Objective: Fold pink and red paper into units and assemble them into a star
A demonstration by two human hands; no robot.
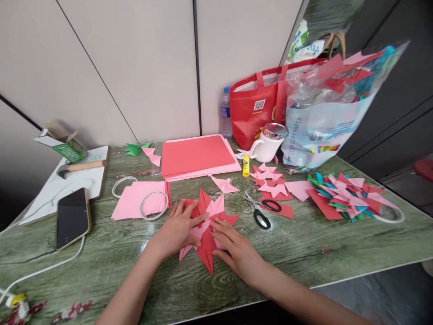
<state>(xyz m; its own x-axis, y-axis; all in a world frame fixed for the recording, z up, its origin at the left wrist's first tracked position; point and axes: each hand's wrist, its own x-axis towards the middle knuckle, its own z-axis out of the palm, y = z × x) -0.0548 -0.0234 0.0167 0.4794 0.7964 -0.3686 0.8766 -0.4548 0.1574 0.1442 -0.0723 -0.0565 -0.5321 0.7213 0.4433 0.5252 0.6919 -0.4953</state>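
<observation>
On the green table lies a red and pink folded-paper star with several long points. My left hand rests over its left side, fingers spread. Across its right side lies my right hand, also with fingers stretched out on the paper. The hands hide parts of the star. Scissors with black handles lie to the right of it. Behind the star is a small pink folded piece. To the left, a roll of tape lies on a stack of pink paper squares.
Red and pink sheets lie at the back. Beside them stand a yellow glue stick, a white mug, a red bag and a plastic bag. Folded pieces are heaped at right; a phone lies left.
</observation>
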